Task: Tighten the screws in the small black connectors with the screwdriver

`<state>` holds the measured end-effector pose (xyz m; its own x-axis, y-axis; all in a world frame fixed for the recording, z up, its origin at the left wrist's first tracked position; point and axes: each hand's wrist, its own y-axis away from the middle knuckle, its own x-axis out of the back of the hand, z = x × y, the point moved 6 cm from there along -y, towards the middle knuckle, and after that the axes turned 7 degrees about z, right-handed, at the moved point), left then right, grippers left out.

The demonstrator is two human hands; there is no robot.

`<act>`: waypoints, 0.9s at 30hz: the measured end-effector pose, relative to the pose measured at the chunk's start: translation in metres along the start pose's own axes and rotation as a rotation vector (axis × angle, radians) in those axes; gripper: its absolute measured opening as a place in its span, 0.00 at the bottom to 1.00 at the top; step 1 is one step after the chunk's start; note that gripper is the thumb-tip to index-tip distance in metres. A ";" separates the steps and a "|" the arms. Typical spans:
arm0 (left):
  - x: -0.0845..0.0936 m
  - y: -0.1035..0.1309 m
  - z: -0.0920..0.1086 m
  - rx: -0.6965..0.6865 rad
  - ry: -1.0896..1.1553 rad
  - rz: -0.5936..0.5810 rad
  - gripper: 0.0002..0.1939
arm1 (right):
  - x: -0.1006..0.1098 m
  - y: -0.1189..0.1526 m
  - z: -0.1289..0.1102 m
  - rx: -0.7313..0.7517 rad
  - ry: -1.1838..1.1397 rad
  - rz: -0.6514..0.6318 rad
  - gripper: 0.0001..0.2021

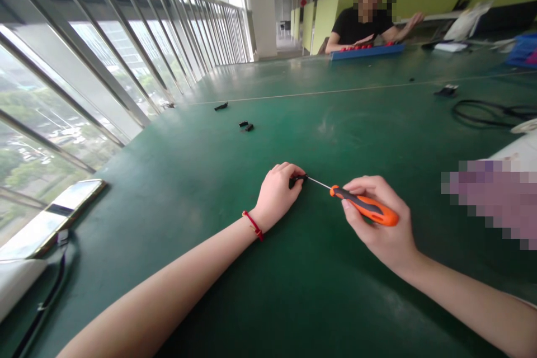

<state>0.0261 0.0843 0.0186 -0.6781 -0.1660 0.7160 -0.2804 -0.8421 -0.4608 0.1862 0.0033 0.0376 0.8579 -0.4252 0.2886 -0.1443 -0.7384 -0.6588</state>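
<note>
My left hand [280, 190], with a red bracelet [253, 226] at the wrist, pinches a small black part [298, 179] against the green table [201, 179]. Its fingers partly cover the part. My right hand [384, 229] is closed on the orange and black handle of a screwdriver [367, 207]. The thin shaft points left, and its tip meets the right end of the black part.
Small black pieces [246, 126] and another [221, 106] lie farther back. A phone [54, 215] and cable [50, 293] are at left, beside a railing. At right is a black cable [486, 112]. Across the table, a person sits behind a blue tray [369, 52].
</note>
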 end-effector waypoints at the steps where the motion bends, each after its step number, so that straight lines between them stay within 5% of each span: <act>1: 0.000 0.000 0.000 -0.001 -0.004 0.000 0.06 | -0.001 0.000 -0.001 0.018 -0.002 -0.020 0.06; 27: 0.002 0.001 0.004 -0.022 0.008 -0.015 0.06 | -0.002 -0.001 -0.009 0.090 0.078 -0.098 0.02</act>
<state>0.0271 0.0817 0.0215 -0.6794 -0.1493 0.7184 -0.3049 -0.8331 -0.4614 0.1798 -0.0001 0.0442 0.8242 -0.3951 0.4056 -0.0139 -0.7302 -0.6831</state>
